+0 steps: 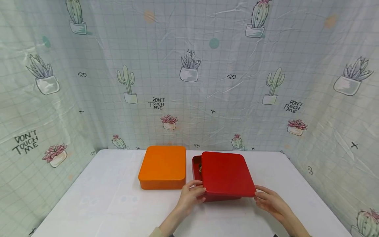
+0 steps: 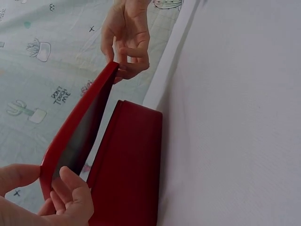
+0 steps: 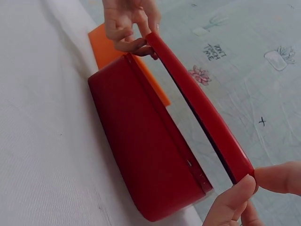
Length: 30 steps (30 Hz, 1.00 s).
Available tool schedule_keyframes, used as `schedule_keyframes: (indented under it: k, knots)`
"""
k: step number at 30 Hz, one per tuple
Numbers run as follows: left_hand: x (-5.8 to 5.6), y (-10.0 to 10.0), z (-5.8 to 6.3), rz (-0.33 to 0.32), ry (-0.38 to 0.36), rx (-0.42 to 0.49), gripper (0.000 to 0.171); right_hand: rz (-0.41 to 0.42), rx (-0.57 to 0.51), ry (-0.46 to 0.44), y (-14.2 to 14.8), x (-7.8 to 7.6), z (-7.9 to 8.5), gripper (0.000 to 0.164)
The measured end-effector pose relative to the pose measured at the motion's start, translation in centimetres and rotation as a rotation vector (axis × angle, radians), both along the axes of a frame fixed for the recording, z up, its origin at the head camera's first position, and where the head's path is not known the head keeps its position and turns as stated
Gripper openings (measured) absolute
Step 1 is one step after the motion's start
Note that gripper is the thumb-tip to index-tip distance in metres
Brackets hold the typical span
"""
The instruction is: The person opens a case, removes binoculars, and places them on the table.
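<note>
A red lid is held above a red box, shifted to the right of it. My left hand pinches the lid's near left corner between thumb and fingers. At the near right corner, my right hand grips the same lid by its edge. In both wrist views a gap shows between the lid and the box's rim. Through the uncovered left strip of the box, a small dark and gold item peeks out; the lid hides the rest of the inside.
A closed orange box stands left of the red box on the white table. Behind and at both sides hangs a cactus-print cloth, meeting the table's back edge.
</note>
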<state>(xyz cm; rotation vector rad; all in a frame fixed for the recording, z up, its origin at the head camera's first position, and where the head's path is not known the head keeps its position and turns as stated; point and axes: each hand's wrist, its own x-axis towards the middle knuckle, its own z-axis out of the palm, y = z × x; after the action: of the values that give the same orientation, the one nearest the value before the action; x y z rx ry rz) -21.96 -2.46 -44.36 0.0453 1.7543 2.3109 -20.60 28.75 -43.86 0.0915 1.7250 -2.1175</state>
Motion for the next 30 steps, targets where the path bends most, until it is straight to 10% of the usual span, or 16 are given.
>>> schedule_keyframes:
  k: [30]
  knots:
    - [0.6,2.2,0.9,-0.107,-0.084,0.045,0.038,0.043,-0.110,-0.014,3.7,1.3,-0.2,0.021]
